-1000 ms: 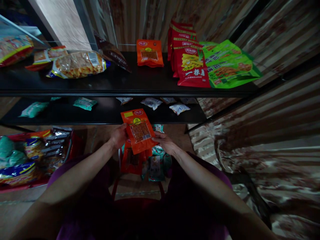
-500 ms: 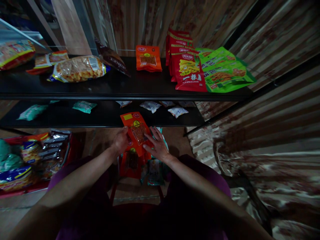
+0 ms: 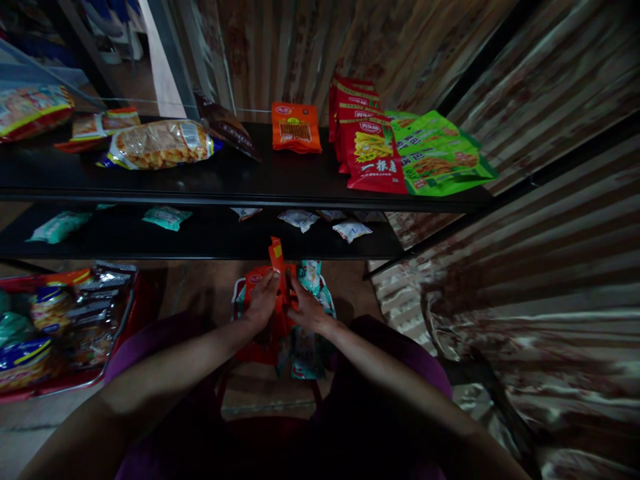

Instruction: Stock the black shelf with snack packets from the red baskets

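Observation:
Between my two hands stands an orange snack packet [image 3: 276, 252], turned nearly edge-on above a basket [image 3: 329, 298] between my knees. My left hand [image 3: 263, 301] is closed on its left side, thumb uppermost. From the other side my right hand [image 3: 309, 309] grips it, fingers straight against its face. More orange packets [image 3: 255, 275] lie in the basket under my left hand, partly hidden by it. Teal packets [image 3: 311, 275] fill the basket's right side.
Ahead is a black two-tier shelf [image 3: 240, 190]. Its upper tier bears an orange packet [image 3: 296, 127], red bags [image 3: 373, 157], green bags [image 3: 440, 153] and a snack bag [image 3: 163, 143]. Small wrapped packets [image 3: 352, 231] lie below. A red basket [image 3: 113, 347] of snacks stands at left.
The orange packet has turned from face-up to nearly edge-on. My left hand has moved right, closer to my right hand, which has shifted slightly down and left.

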A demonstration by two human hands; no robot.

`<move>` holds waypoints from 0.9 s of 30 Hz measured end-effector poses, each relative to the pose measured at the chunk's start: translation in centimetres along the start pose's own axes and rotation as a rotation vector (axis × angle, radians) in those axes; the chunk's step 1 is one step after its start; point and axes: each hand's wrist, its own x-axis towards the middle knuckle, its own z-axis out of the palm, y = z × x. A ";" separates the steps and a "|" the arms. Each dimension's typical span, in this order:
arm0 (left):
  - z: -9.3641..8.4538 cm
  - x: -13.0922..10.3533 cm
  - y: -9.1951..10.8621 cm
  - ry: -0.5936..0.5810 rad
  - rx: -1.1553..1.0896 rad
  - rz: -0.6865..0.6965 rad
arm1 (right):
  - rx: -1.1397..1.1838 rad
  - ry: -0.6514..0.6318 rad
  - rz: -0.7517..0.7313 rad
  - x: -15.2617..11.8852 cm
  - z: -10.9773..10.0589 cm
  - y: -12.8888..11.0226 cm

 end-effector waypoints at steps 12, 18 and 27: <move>-1.6 1.5 2.2 0.123 0.100 0.195 | 0.720 0.240 0.169 0.4 -0.9 -1.1; -3.5 1.8 3.0 0.057 0.112 -0.047 | 0.900 0.199 0.251 0.6 -2.4 -1.1; -4.0 0.3 2.5 -0.184 -0.035 -0.207 | 0.912 0.155 0.290 1.1 -2.6 -0.3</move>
